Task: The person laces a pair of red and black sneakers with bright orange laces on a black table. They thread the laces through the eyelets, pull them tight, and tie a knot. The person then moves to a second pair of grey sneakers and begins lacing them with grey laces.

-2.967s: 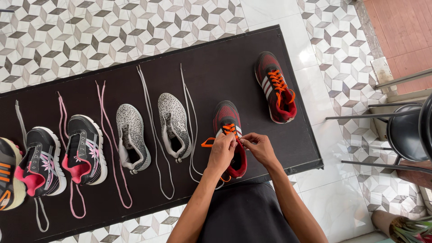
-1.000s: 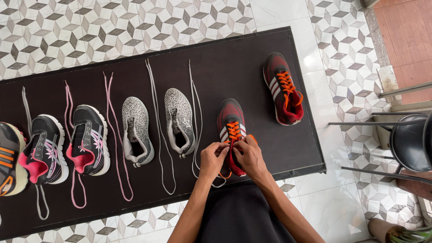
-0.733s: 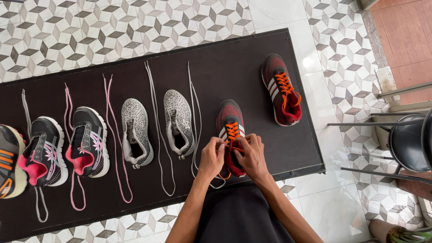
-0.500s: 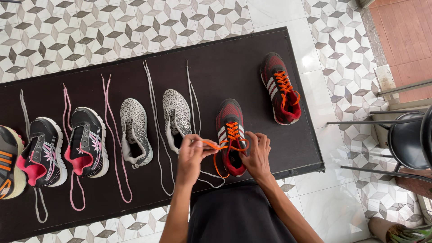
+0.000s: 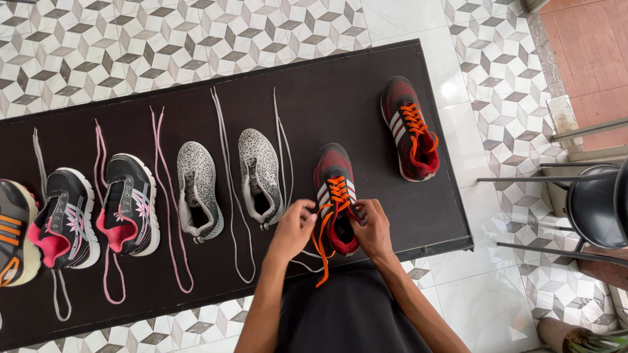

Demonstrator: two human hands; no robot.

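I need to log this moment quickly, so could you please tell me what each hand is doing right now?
Left hand: closed, pinching the orange lace of the red shoe.
Right hand: closed on the same lace at that shoe's opening.

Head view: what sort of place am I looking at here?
Probably a tiled room or porch of a home, set up as a shoe-lacing station. A long black table stands on a patterned tile floor, bearing a row of sneakers with loose laces, and a black chair stands to one side.
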